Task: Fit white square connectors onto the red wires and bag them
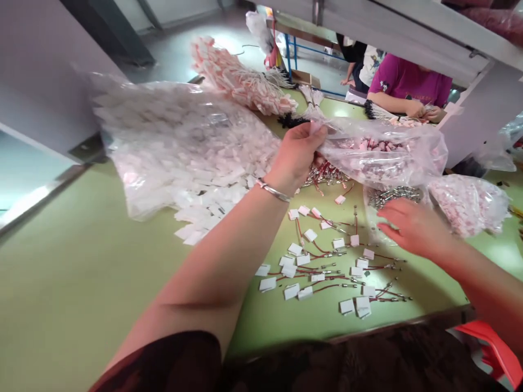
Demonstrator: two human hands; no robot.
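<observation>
My left hand is closed in a pinch on the edge of a clear plastic bag that holds red and white small parts. Below its fingers lies a heap of short red wires with metal ends. My right hand is held low over an open bag of small metal parts, its fingers loosely bent and apart, with nothing seen in them. Between my arms, several red wires with white tags and small metal-ended tubes lie spread on the green table.
A large bag of white pieces spills onto the table at left. Behind it are bundles of pinkish connectors on white wires. A tied bag of pink-white parts sits at right. Across the table, a person in a purple shirt handles wires.
</observation>
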